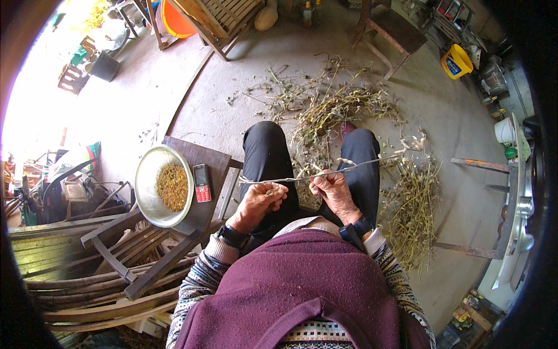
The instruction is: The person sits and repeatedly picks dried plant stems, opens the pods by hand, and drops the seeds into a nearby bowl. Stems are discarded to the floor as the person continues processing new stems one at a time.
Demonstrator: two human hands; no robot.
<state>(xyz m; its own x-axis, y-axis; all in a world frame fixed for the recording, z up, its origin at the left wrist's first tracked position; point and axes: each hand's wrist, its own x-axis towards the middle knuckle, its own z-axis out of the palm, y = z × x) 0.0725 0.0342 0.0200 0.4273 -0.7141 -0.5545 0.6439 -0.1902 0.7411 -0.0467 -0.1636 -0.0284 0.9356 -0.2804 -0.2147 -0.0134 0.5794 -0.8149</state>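
A long dried bean stalk (pixel 285 179) with a few pale pods lies across both my knees, its branched end reaching to the right. My right hand (pixel 335 192) grips it near its middle with thumb and fingers. Just below the stalk's left end, my left hand (pixel 263 201) pinches a small pale pod (pixel 273 192). On the floor between and beyond my feet lies a loose heap of dried bean plants (pixel 338 109). Another pile of dried stalks (pixel 412 209) is beside my right leg.
Left of me, a metal colander (pixel 143 187) holding yellow-brown beans (pixel 174 187) rests on a wooden seat (pixel 213 152), beside a red and black keypad phone (pixel 202 183). A wooden chair (pixel 396 35), a yellow bucket (pixel 457 62) and a gourd (pixel 266 17) stand farther off.
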